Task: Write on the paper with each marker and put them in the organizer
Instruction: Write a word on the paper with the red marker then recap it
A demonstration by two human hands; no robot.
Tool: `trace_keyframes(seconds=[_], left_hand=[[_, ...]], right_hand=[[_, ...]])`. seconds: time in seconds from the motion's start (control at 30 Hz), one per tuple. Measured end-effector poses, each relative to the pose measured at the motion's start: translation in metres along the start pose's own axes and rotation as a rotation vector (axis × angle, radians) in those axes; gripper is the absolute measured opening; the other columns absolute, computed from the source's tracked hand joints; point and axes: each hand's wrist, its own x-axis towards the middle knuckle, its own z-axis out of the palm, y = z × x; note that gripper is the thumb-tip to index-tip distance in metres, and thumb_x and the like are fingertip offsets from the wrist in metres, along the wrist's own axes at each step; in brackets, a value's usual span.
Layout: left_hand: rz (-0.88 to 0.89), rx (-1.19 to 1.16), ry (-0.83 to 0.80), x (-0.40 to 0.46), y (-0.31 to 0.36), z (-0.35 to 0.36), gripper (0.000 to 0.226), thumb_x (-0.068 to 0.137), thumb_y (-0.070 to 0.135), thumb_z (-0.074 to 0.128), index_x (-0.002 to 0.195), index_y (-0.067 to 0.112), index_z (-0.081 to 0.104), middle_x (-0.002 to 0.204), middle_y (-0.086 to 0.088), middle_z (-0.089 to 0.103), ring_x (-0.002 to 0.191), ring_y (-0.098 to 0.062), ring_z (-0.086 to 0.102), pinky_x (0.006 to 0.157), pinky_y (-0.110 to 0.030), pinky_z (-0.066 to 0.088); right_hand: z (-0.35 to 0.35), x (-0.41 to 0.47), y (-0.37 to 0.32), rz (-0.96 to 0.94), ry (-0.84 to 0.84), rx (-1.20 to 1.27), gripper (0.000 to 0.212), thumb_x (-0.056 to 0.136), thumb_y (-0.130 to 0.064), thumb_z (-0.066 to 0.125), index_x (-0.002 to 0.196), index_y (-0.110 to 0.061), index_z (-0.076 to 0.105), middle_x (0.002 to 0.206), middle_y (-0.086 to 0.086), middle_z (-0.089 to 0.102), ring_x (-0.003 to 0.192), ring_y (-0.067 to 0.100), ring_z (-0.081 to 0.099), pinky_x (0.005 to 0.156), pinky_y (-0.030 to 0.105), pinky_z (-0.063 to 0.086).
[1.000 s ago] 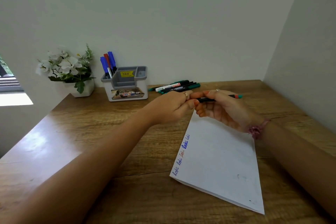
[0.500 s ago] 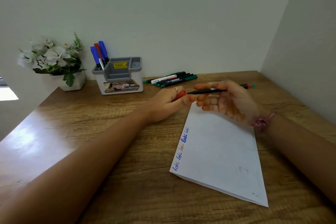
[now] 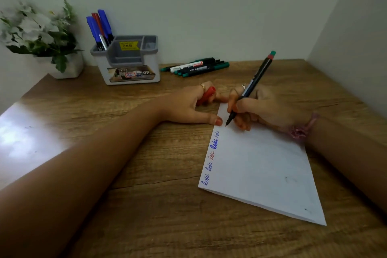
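Right hand: my right hand [image 3: 270, 109] gripped a slim black marker with a red and green end [image 3: 251, 88], fingers curled round its barrel, the tip just touching the sheet near its far left corner.
Left hand: my left hand [image 3: 188, 104] lay on the wooden desk [image 3: 146, 205] with a red marker cap [image 3: 206, 95] tucked between its curled fingers; the thumb stretched out and pressed the sheet's left edge.
Paper: I saw the white sheet of paper [image 3: 261, 172] lying at an angle toward the desk's right side, with small blue and red handwritten words along its left edge.
Organizer: the grey and white plastic organizer [image 3: 127, 63] stood at the desk's far edge by the wall, holding blue and red markers [image 3: 99, 27] upright in its left compartment.
Loose markers: a cluster of green-capped and black markers [image 3: 194, 67] lay at the far edge, just right of the organizer.
Plant: a white pot of white flowers [image 3: 41, 31] sat in the far left corner, blurred.
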Motion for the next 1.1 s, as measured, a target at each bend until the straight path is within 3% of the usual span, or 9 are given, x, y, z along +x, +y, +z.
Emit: trace_keyframes(seconds=[0.07,0.13,0.3,0.43,0.57,0.67,0.93,1.03,1.1], left_hand=[[0.009,-0.020,-0.006,-0.001,-0.001,-0.003,0.041,0.074,0.034,0.076,0.088,0.013,0.044,0.069,0.043,0.050,0.067,0.018,0.046,0.057,-0.004,0.035],[0.031,-0.040,0.004,-0.003,-0.002,-0.005,0.042,0.072,0.030,0.078,0.090,0.010,0.045,0.070,0.048,0.049,0.069,0.022,0.047,0.056,0.000,0.033],[0.078,-0.027,0.059,-0.002,-0.003,-0.002,0.045,0.070,0.041,0.078,0.092,0.014,0.049,0.076,0.023,0.052,0.071,0.010,0.052,0.061,-0.009,0.038],[0.073,-0.006,0.069,-0.001,-0.004,-0.002,0.043,0.061,0.060,0.070,0.081,0.033,0.044,0.078,0.010,0.052,0.069,-0.006,0.049,0.062,-0.028,0.043],[0.064,-0.032,0.074,-0.001,-0.003,-0.003,0.046,0.059,0.057,0.073,0.083,0.028,0.047,0.077,0.011,0.050,0.067,-0.003,0.046,0.063,-0.032,0.044],[0.063,-0.043,0.073,-0.001,-0.005,-0.003,0.050,0.057,0.063,0.066,0.084,0.025,0.048,0.077,0.010,0.050,0.069,-0.005,0.047,0.065,-0.037,0.046],[0.035,-0.080,0.064,0.003,-0.010,-0.002,0.048,0.062,0.053,0.075,0.088,0.020,0.052,0.089,0.002,0.060,0.083,-0.012,0.058,0.074,-0.034,0.050],[0.033,-0.129,0.048,0.002,-0.011,-0.003,0.038,0.063,0.048,0.073,0.082,0.028,0.047,0.094,0.012,0.062,0.088,0.005,0.059,0.076,-0.016,0.050],[0.020,-0.134,0.054,0.002,-0.010,-0.003,0.039,0.064,0.049,0.074,0.080,0.028,0.046,0.098,0.007,0.064,0.094,0.001,0.060,0.082,-0.021,0.051]], right_hand=[[-0.003,0.000,-0.004,0.021,-0.062,-0.053,0.012,0.077,-0.011,0.050,0.078,-0.006,0.060,0.055,0.005,0.064,0.046,0.013,0.059,0.045,0.018,0.048],[-0.007,-0.001,-0.009,0.026,-0.124,-0.085,0.013,0.077,-0.011,0.051,0.082,-0.007,0.063,0.062,0.005,0.067,0.054,0.013,0.063,0.051,0.019,0.052],[-0.006,0.002,-0.017,0.010,-0.229,-0.149,0.014,0.075,-0.006,0.062,0.087,-0.010,0.066,0.070,0.004,0.070,0.062,0.012,0.066,0.059,0.018,0.053],[-0.001,0.014,-0.008,0.027,-0.221,-0.223,0.034,0.071,-0.024,0.065,0.088,0.005,0.062,0.064,0.007,0.068,0.055,0.014,0.064,0.054,0.020,0.052],[0.008,0.016,0.001,-0.051,-0.128,-0.183,0.002,0.076,-0.007,0.059,0.076,-0.006,0.061,0.052,0.001,0.063,0.044,0.009,0.057,0.044,0.018,0.047],[0.008,0.015,0.002,-0.075,-0.113,-0.182,0.003,0.076,-0.005,0.056,0.077,-0.007,0.059,0.050,0.000,0.061,0.042,0.008,0.055,0.043,0.018,0.047],[0.010,0.015,0.012,-0.075,-0.098,-0.156,0.009,0.071,-0.015,0.066,0.075,-0.009,0.060,0.058,0.007,0.059,0.043,0.009,0.054,0.041,0.018,0.043],[0.010,0.015,0.015,-0.059,-0.096,-0.163,0.019,0.068,-0.023,0.063,0.077,-0.006,0.061,0.060,0.008,0.060,0.044,0.009,0.054,0.042,0.018,0.043],[0.009,0.016,0.015,-0.065,-0.097,-0.167,0.021,0.068,-0.024,0.063,0.077,-0.005,0.061,0.062,0.008,0.061,0.045,0.009,0.054,0.042,0.018,0.043]])
